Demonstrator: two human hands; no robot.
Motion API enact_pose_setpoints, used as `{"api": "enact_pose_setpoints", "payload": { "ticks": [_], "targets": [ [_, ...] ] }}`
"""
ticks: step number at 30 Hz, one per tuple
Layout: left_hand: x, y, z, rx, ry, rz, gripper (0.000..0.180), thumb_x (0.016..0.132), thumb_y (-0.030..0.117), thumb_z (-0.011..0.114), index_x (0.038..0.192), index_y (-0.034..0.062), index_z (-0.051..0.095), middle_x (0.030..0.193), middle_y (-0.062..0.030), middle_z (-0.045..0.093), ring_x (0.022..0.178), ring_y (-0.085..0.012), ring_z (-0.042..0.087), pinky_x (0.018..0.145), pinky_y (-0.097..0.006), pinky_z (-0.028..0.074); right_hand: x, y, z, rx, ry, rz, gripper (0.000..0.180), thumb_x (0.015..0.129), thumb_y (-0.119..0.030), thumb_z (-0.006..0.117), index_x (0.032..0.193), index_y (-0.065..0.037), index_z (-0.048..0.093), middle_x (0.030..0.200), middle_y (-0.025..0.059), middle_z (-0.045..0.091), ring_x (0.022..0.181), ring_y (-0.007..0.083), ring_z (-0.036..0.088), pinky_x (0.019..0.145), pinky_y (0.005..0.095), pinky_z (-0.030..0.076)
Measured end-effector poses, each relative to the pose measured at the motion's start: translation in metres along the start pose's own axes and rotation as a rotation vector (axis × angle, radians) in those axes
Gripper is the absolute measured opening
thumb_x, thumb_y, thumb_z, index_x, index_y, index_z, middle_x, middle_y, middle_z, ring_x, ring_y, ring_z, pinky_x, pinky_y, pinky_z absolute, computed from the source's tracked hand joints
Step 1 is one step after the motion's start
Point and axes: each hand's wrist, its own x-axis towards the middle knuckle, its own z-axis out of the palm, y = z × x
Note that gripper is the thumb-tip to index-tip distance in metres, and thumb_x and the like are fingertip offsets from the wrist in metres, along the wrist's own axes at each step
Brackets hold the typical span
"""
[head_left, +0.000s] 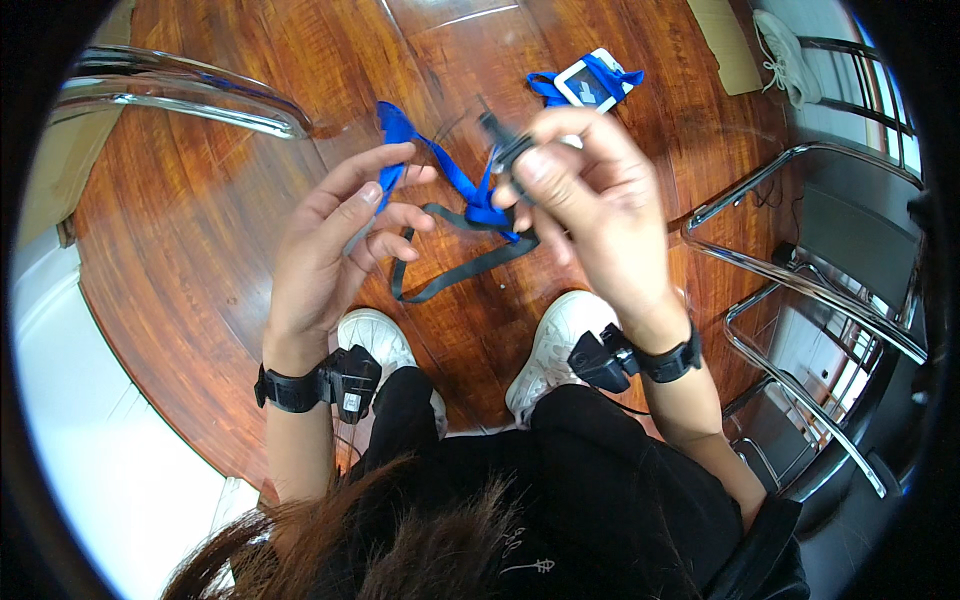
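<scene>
My left hand [345,220] holds a blue lanyard strap [450,170] between thumb and index finger, the other fingers curved and apart. From there the strap runs right to a bunched part near my right hand [590,190]. My right thumb and fingers pinch a small black plastic clip [508,148], somewhat blurred, so its exact kind is hard to make out. Below both hands hangs a loop of flat black strap [465,275], which meets the blue strap by my right fingers. How the straps join there is partly hidden by the fingers.
On the wooden floor [190,230] ahead lies a white-framed badge holder [590,82] wrapped in blue strap. Chrome chair frames stand at the right [800,270] and upper left [190,85]. A white shoe [780,60] sits at the upper right, near cardboard [728,45]. Both wrists carry black strapped devices.
</scene>
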Motion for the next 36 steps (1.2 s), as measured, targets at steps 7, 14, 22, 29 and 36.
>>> {"api": "enact_pose_setpoints", "payload": {
  "ticks": [7, 14, 22, 29, 36],
  "targets": [
    [-0.005, 0.000, 0.015, 0.014, -0.037, -0.024, 0.048, 0.094, 0.013, 0.051, 0.136, -0.0076, 0.041, 0.133, -0.0246, 0.050, 0.116, -0.0267, 0.058, 0.096, -0.033, 0.050, -0.007, 0.015, 0.006, -0.041, -0.186, 0.212, 0.022, 0.094, -0.010, 0.059, 0.114, -0.002, 0.061, 0.091, 0.0027, 0.067, 0.075, 0.0045, 0.060, 0.050, 0.0165, 0.042],
    [-0.006, 0.003, 0.011, -0.086, -0.122, -0.088, 0.049, 0.091, 0.006, 0.049, 0.137, -0.0083, 0.041, 0.133, -0.0216, 0.051, 0.121, -0.0234, 0.055, 0.102, -0.032, 0.046, -0.004, 0.018, 0.006, -0.147, -0.139, 0.221, 0.019, 0.092, -0.008, 0.062, 0.108, 0.002, 0.063, 0.094, 0.0032, 0.068, 0.080, 0.0066, 0.060, 0.070, 0.0222, 0.050],
    [-0.007, 0.004, 0.012, 0.010, -0.055, -0.187, 0.045, 0.091, 0.002, 0.050, 0.135, -0.0059, 0.045, 0.129, -0.0175, 0.056, 0.112, -0.0207, 0.060, 0.099, -0.030, 0.047, -0.005, 0.023, 0.000, -0.347, -0.230, 0.081, 0.015, 0.087, -0.010, 0.068, 0.099, -0.003, 0.068, 0.095, 0.0091, 0.071, 0.083, 0.0139, 0.066, 0.072, 0.0274, 0.052],
    [-0.008, -0.002, 0.013, 0.338, -0.043, -0.158, 0.047, 0.091, 0.002, 0.053, 0.136, -0.0061, 0.042, 0.124, -0.0185, 0.058, 0.110, -0.0214, 0.060, 0.095, -0.033, 0.048, -0.002, 0.030, -0.001, -0.642, -0.276, -0.053, 0.017, 0.083, -0.015, 0.070, 0.095, -0.004, 0.068, 0.080, 0.0145, 0.068, 0.070, 0.0268, 0.067, 0.064, 0.0322, 0.051],
    [-0.010, 0.004, 0.013, 0.380, 0.014, -0.105, 0.044, 0.092, 0.001, 0.052, 0.135, -0.0013, 0.042, 0.116, -0.0196, 0.063, 0.101, -0.0217, 0.064, 0.090, -0.033, 0.052, 0.003, 0.030, -0.012, -1.181, -0.252, -0.167, 0.027, 0.080, -0.010, 0.070, 0.106, -0.008, 0.067, 0.102, 0.0119, 0.065, 0.090, 0.0288, 0.064, 0.075, 0.0363, 0.051]
  ]
}}
